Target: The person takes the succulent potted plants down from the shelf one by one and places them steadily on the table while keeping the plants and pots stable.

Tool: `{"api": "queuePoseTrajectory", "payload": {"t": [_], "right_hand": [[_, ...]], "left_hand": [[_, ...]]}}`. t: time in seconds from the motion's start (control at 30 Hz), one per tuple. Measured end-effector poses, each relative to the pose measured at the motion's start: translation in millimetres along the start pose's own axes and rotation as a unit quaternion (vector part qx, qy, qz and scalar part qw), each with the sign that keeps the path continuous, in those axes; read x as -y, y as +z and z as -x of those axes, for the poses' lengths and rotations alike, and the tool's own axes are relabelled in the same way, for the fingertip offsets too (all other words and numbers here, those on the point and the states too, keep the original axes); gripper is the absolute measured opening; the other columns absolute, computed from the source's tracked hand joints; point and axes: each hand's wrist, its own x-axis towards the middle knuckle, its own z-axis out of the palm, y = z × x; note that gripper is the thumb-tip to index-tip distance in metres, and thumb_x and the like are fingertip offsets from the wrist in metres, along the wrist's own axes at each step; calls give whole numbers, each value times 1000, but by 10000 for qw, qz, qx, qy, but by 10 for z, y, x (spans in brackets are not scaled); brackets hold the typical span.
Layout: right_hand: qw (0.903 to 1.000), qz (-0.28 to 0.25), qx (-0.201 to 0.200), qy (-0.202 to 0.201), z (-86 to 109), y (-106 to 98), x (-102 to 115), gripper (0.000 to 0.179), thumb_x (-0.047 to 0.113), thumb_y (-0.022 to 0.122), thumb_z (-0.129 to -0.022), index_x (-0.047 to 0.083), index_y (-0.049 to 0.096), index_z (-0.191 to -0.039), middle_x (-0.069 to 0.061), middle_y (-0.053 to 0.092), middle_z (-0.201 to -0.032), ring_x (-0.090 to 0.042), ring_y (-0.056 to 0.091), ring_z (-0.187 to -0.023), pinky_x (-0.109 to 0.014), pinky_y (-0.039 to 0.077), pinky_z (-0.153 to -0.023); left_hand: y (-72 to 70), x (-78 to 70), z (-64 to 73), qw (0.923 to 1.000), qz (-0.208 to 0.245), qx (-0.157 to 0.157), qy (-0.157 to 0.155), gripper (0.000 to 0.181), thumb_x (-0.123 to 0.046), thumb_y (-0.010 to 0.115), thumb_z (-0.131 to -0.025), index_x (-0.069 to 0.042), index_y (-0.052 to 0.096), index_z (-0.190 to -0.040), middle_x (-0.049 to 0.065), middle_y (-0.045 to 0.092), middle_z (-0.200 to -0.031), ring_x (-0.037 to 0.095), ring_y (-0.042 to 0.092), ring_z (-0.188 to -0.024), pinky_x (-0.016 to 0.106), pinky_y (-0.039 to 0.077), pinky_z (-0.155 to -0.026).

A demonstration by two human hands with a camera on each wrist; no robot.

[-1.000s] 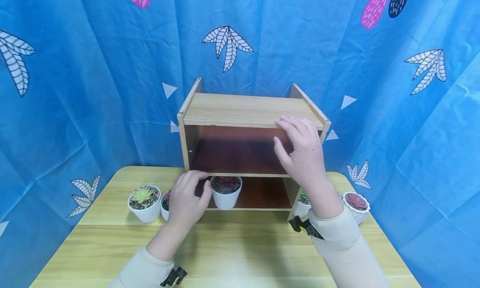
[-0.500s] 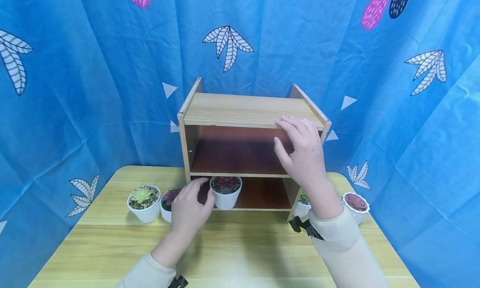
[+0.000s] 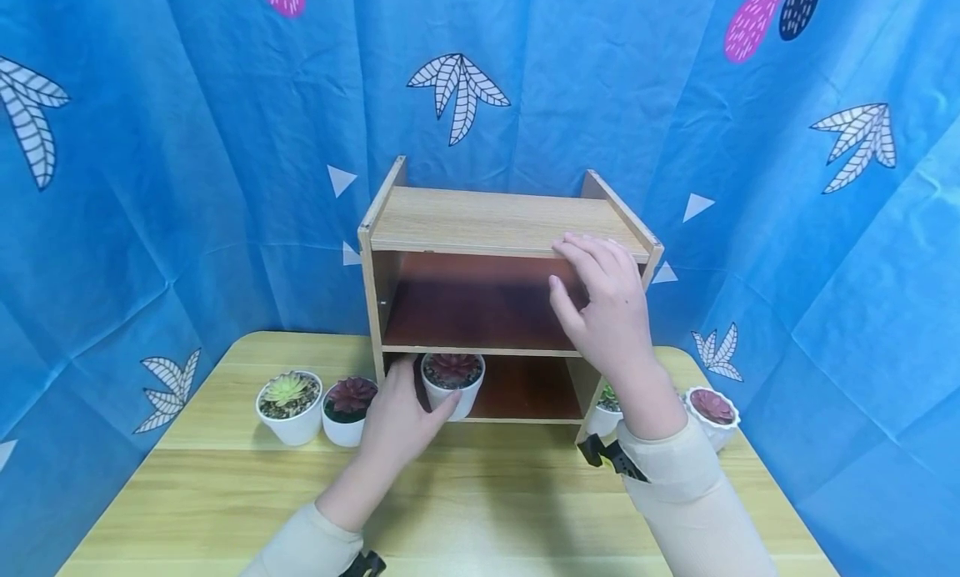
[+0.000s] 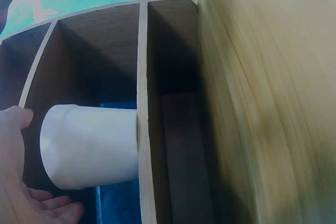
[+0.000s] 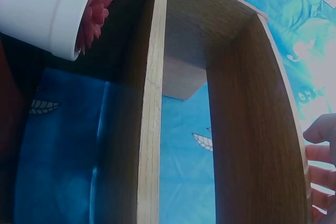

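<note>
A white pot (image 3: 452,400) with a dark red succulent (image 3: 454,367) stands upright at the front of the lower shelf. My left hand (image 3: 397,418) is at its left side, thumb in front and fingers reaching into the compartment. In the left wrist view, the thumb and relaxed fingers (image 4: 55,211) lie on either side of the pot (image 4: 89,148), with a gap visible between. My right hand (image 3: 609,310) rests with extended fingers at the front edge of the top board of the wooden shelf (image 3: 495,218), near its right side.
Left of the shelf, a green succulent pot (image 3: 291,418) and a red succulent pot (image 3: 343,431) stand on the wooden table (image 3: 480,494). To the right are a partly hidden green-plant pot (image 3: 604,417) and a scalloped pot (image 3: 716,427). Blue curtain (image 3: 247,168) hangs behind.
My left hand has moved right and round the white pot on the lower shelf, uncovering the red succulent on the left. The right hand has stayed in place.
</note>
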Motion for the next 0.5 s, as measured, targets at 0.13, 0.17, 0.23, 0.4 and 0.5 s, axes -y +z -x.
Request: {"api": "queuePoseTrajectory", "payload": {"t": [0.13,0.17,0.23,0.4,0.5], "right_hand": [[10000,1,6,-1,2,7,-5,36,18,66,-91,7,69,-125,-11,66,-130,-33,53,-127,-46,33,-113],[10000,-6,8,-4,3,9,-6,36,19,65,-91,7,69,-125,-11,66,-129,-33,53,-127,-46,34,-113],[10000,-18,10,-13,4,14,-8,36,19,65,-91,7,69,-125,-11,66,-129,-33,53,-127,-47,34,-113],[10000,10,5,-22,1,19,-13,36,18,66,-91,7,69,-125,-11,66,-129,-33,53,-127,-47,34,-113],[10000,29,6,-30,-1,19,-17,36,18,66,-91,7,68,-125,-12,66,-129,-34,54,-126,-47,34,-113]], "left_hand": [[57,30,-30,9993,230,283,-116,95,-57,80,-76,-4,40,-145,17,57,-129,34,59,-116,51,51,-93],[69,39,-36,9990,261,337,-140,98,-57,81,-75,-4,38,-146,17,57,-129,33,59,-117,51,51,-94],[92,57,-44,9984,321,415,-191,103,-56,82,-74,-4,35,-149,16,56,-131,33,59,-117,50,52,-93],[134,87,-70,9977,434,432,-297,107,-55,83,-73,-4,31,-151,18,54,-133,34,59,-117,51,52,-93],[148,90,-86,9972,528,427,-328,107,-55,83,-73,-3,31,-151,18,54,-133,34,59,-118,51,51,-94]]}}
